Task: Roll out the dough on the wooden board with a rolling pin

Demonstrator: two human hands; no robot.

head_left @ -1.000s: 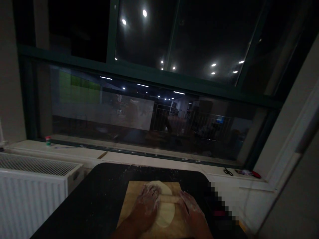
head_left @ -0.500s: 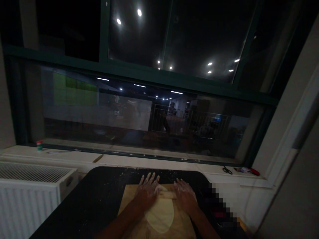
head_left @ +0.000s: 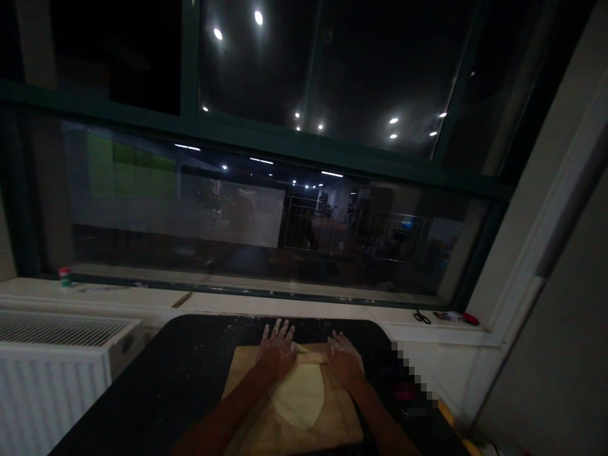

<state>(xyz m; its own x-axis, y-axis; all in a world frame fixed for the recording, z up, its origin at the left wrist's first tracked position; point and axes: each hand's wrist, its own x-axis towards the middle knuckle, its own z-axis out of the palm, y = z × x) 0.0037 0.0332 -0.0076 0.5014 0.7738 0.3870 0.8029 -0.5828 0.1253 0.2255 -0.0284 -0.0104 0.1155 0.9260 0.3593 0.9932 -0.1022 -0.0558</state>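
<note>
A thin, pale oval dough sheet (head_left: 300, 398) lies on a wooden board (head_left: 339, 421) on a black table. Across the sheet's far part rests a short wooden rolling pin (head_left: 311, 358). My left hand (head_left: 277, 347) is over the pin's left end, fingers stretched forward and spread, dusted with what looks like flour. On the right end lies my right hand (head_left: 344, 356), its whitened fingers also extended and not wrapped round the pin. Both palms cover the pin's ends, so only its middle shows. A bit of dough sticks out beyond the pin.
Behind the black table (head_left: 190, 367) runs a white window sill (head_left: 266, 305) below a large dark window. Scissors (head_left: 422, 317) lie on the sill at right, and a small red-capped container (head_left: 65, 277) stands at left. A white radiator (head_left: 57, 373) flanks the table's left side.
The view has turned slightly, so everything sits a little further left and higher. Both hands and the rolling pin appear slightly further forward over the dough.
</note>
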